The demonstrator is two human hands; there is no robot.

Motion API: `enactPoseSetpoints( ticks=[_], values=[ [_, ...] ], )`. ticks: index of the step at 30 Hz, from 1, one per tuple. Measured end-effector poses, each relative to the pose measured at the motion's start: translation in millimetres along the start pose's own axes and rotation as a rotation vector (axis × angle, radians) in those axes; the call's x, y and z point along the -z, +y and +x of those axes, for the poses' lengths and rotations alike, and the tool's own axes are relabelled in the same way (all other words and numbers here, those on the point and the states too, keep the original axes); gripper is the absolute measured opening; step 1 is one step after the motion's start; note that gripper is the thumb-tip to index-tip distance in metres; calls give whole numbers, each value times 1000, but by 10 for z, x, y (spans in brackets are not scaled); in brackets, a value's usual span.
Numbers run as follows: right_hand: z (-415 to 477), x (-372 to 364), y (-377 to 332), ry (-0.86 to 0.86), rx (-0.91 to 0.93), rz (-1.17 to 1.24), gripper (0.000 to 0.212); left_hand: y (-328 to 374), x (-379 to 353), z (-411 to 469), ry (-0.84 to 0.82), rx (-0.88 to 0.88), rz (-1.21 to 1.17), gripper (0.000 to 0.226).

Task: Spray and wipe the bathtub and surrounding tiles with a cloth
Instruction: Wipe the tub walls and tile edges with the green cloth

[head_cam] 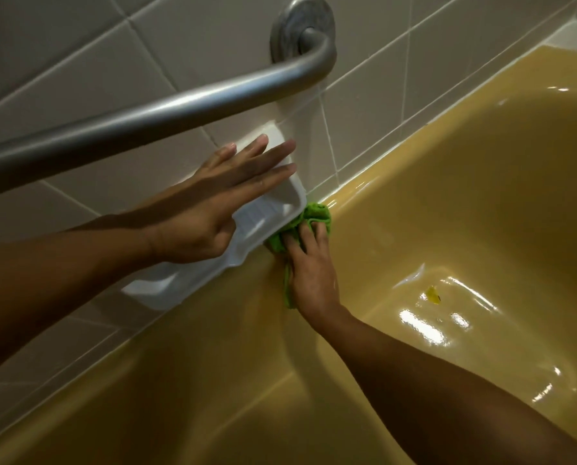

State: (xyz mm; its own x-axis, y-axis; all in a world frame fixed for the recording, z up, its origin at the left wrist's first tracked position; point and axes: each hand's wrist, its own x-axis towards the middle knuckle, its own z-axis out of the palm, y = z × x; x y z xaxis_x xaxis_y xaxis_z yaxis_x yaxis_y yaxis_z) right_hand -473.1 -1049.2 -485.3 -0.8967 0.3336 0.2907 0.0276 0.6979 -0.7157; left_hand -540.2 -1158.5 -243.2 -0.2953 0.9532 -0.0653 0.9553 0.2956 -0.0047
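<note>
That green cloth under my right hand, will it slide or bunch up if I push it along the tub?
Likely floppy: the green cloth is crumpled into folds under the right hand. It would probably bunch rather than hold shape, yet glide on the glossy bathtub rim.

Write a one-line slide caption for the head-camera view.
Left hand flat on white soap dish; right hand presses green cloth against yellow bathtub rim.
</note>
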Motion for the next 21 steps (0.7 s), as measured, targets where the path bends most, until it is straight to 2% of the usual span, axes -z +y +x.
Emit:
enactPoseSetpoints(
  ticks=[4,7,13,18,21],
  values=[
    [64,147,119,35,55,52,49,66,9,-29,83,21,-55,85],
    [97,220,253,63,-6,60,48,56,-13,-281,114,58,-61,80],
    [234,341,323,138,-89,70,43,-135,-83,-1076,54,47,45,73],
    [181,166,102,160,-164,106,44,-232,-73,-1135,32,-72,87,69],
    [37,-32,-101,199,-135,157,46,-265,-81,-1189,21,-80,85,71]
  ],
)
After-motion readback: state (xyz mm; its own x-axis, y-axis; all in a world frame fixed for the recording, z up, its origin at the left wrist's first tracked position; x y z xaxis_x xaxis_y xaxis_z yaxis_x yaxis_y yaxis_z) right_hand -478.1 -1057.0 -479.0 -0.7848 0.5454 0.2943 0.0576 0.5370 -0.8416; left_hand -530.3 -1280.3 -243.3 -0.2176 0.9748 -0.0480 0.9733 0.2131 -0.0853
